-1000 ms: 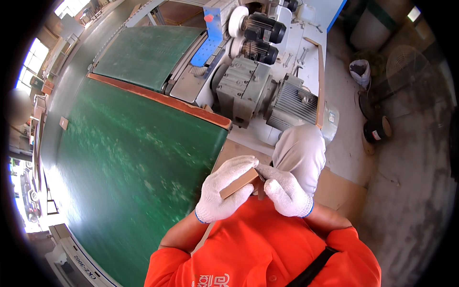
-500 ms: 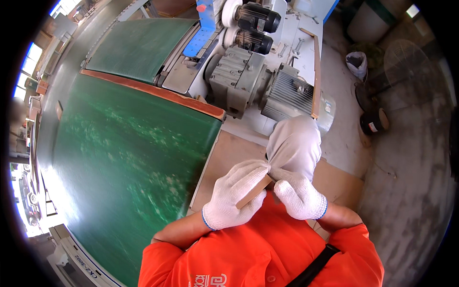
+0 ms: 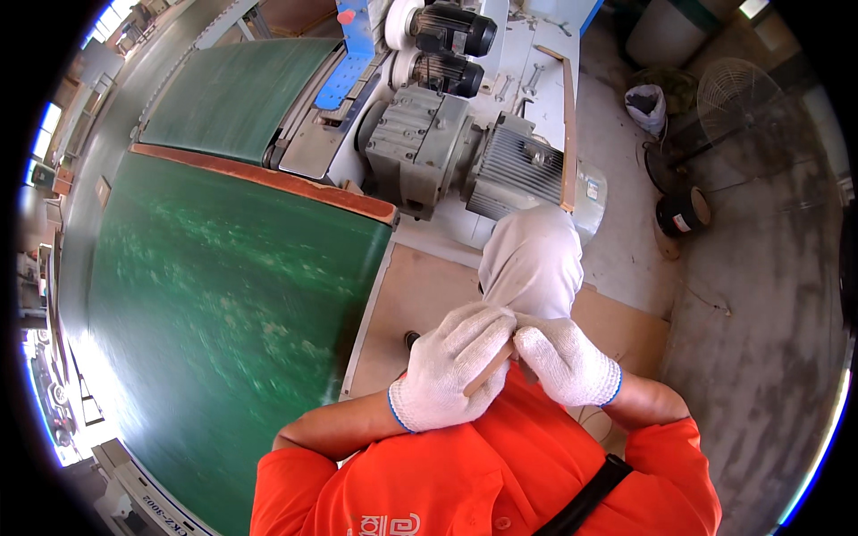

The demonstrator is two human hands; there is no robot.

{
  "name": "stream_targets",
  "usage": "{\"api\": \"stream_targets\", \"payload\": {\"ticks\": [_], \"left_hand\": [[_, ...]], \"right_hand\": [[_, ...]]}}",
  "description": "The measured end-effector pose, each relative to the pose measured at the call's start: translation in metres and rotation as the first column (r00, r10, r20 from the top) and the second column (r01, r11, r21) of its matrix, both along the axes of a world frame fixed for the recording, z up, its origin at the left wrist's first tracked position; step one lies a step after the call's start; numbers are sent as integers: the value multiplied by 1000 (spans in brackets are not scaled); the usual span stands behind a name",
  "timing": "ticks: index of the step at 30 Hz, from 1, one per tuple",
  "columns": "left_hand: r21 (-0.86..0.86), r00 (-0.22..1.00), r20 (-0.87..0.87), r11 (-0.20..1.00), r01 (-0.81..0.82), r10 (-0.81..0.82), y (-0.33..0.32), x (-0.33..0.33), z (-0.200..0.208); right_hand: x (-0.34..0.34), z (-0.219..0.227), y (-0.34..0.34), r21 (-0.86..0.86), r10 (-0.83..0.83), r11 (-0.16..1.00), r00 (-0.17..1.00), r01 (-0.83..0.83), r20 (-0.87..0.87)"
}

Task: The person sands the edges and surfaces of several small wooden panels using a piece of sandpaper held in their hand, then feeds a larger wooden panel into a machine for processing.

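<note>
The person's left hand [image 3: 451, 368], gloved in white, was curled closed around a small wooden block [image 3: 488, 370], fingers along its far side and thumb on the near, likely to keep it steady. The right hand [image 3: 567, 363] met the block's far right end, fingers bent and thumb drawn close; I couldn't tell whether they pinched anything. The block was held before the orange shirt [image 3: 429, 473], right of the green belt [image 3: 223, 295], presumably for a close view.

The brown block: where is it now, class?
In the head view, the brown block lies below and slightly right of centre, held in the left hand beside the right hand.
</note>
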State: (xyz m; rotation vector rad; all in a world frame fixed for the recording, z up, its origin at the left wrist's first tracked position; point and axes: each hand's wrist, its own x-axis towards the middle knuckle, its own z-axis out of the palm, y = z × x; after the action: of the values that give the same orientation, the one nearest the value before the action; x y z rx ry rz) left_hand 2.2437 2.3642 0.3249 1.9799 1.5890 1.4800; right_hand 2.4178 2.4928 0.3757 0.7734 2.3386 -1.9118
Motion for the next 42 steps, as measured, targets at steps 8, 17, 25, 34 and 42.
{"api": "stream_targets", "payload": {"ticks": [8, 17, 25, 34, 42], "left_hand": [[-64, 987, 120, 993, -99, 106, 3, 1, -3], [40, 794, 403, 858, -511, 455, -27, -81, -3], [73, 54, 870, -19, -997, 491, -216, -237, -42], [-413, -417, 908, 245, -877, 39, -315, -258, -238], [-499, -351, 764, 150, -854, 541, -274, -274, -196]], "right_hand": [[-12, -2, 11, -253, -96, 957, 979, 140, 180], [-33, -71, 44, -259, -452, 861, 892, 437, 2], [-57, -64, 49, -487, -419, 801, 907, 349, -38], [-68, -88, 54, -549, -346, 790, 938, 273, -32], [-105, -67, 90, -505, -702, 668, 687, 546, -187]]}}
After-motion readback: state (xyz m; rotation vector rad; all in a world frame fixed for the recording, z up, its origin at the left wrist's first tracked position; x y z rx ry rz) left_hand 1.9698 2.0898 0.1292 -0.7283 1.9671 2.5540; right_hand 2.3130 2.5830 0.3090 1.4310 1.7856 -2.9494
